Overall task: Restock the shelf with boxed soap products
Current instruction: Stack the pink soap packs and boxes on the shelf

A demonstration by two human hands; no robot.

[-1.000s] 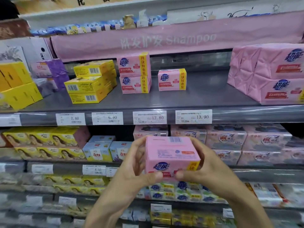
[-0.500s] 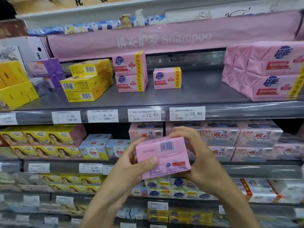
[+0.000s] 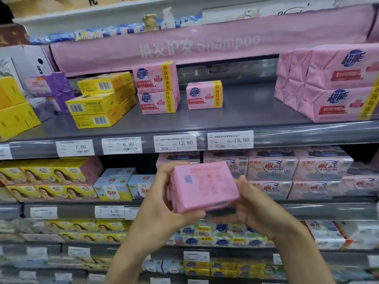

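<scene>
– Pack first: the pink paper-wrapped soap pack (image 3: 203, 186), where's it at?
– Mid-air, both hands on it, in front of the 2nd shelf row, just below the white price tags (image 3: 230, 140). Not on the grey metal shelf (image 3: 246, 113). It's a bit tilted, back face twd the camera, w/ faint round symbols + a small blue square code
– Hands?
– Left hand (image 3: 162, 203) is curled round the left end, thumb along the lower front edge, fingers behind. Right hand (image 3: 252, 203) grips the right end from below, thumb up the side. Both are clamped on the pack, neither spread
– What's on the shelf itself?
– Two matching pink packs (image 3: 156, 88), stacked, approx. mid-shelf. One single pink pack (image 3: 204, 94) sits just beside them on the right, not touching. A stack of larger pink bundles (image 3: 332, 83) is at far right, well apart from the single. Yellow cardboard boxes (image 3: 102, 99) are stacked 3 high left of the pink pair, barcodes facing out
– Above?
– Long pink banner (image 3: 205, 42) w/ pale lettering, incl. "Shampoo"
</scene>
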